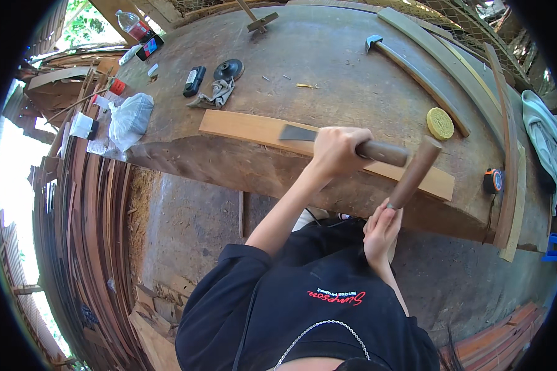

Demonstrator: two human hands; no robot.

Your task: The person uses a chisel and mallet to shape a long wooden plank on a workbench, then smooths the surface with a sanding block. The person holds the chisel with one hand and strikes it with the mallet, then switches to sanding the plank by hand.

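A long, light-brown wooden board lies along the near edge of the workbench. My left hand is closed round a chisel with a wooden handle. Its wide, flat blade is over the board and points left, slightly blurred. In my right hand, near my body, is a thick round wooden stick, held by its lower end. The stick slants up and to the right. Its top is close to the butt of the chisel handle; whether they touch I cannot tell.
Farther back lie a long-handled hammer, a yellow round sponge-like disc and a black disc beside a grey rag. A tape measure sits at right. A tied plastic bag stands left, above stacked wood strips.
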